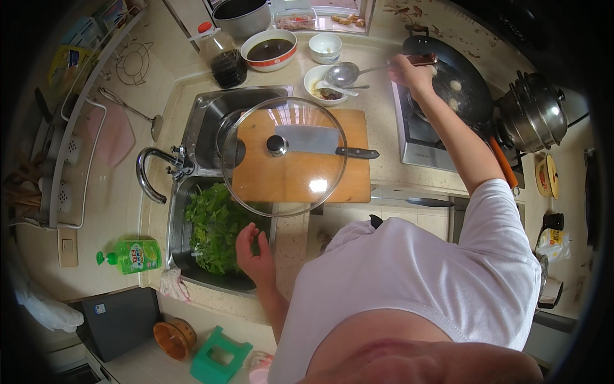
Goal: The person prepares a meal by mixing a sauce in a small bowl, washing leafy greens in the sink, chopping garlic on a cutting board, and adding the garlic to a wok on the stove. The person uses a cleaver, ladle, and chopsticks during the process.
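Observation:
My right hand (410, 74) grips the brown end of a ladle's handle at the wok's near-left rim. The ladle (344, 73) reaches left, its metal bowl over a small white bowl (314, 77) with a white spoon (338, 88) and dark and yellowish seasonings. Several pale lumps (454, 85) lie in the dark wok (472, 72) on the gas stove (422, 152). My left hand (256, 254), fingers loosely curled and apart, holds nothing beside leafy greens (216, 230) in the steel sink. A glass lid (283, 192) lies over a wooden cutting board (357, 182) and a cleaver (357, 152).
Behind stand a jug of dark liquid (228, 67), a red-rimmed bowl (272, 60), a white bowl (325, 47) and a metal pot (242, 17). A faucet (153, 165) arches by the sink. The wok's orange handle (502, 162) juts toward me, near a steamer pot (532, 113).

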Tool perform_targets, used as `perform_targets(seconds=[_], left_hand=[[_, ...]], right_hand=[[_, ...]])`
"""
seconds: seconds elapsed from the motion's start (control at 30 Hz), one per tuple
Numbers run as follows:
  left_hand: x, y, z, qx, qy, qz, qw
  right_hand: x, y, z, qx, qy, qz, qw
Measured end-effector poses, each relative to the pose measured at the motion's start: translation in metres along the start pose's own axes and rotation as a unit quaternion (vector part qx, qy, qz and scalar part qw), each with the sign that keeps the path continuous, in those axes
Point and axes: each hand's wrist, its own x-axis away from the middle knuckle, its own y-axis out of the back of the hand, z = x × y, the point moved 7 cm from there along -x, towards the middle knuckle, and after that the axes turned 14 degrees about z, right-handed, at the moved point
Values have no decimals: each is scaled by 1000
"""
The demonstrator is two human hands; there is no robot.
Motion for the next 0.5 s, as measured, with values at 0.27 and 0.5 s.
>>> perform_targets(seconds=[0.27, 0.5], left_hand=[[-12, -16, -11, 19, -3, 24, 1000], [-22, -33, -13, 29, -24, 49, 998]], right_hand=[[-7, -5, 8, 44, 45, 34, 997], [0, -29, 8, 120, 118, 137, 976]])
